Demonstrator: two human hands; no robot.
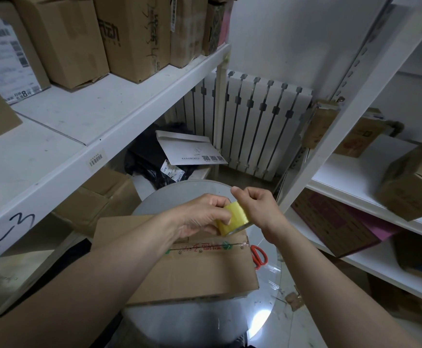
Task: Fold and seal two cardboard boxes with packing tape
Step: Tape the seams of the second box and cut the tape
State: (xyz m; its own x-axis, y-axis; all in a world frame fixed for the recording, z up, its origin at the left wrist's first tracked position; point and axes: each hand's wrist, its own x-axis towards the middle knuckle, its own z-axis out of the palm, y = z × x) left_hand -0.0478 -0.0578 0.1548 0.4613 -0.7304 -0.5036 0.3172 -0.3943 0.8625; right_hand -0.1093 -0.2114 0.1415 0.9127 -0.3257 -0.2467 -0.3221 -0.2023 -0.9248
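My left hand (201,218) is wrapped around the yellowish tape roll (233,220), holding it just above the box (192,270). My right hand (257,205) meets it from the other side with fingers curled, and seems to pinch at the roll's top edge, though I can't make out a loose end of tape. The box lies on the round table (179,322) under my wrists. A taped seam crosses its top over red and green print too smeared to read. Red-handled scissors (260,256) lie on the table just beside the box's right edge. The left shelf (99,114) carries a barcode sticker (95,158) on its front edge and a black handwritten "3" lower down. On it stands a carton (8,59) whose white label ends in "8元". Below the shelf, a white envelope (187,148) with QR codes leans near the radiator (257,121).
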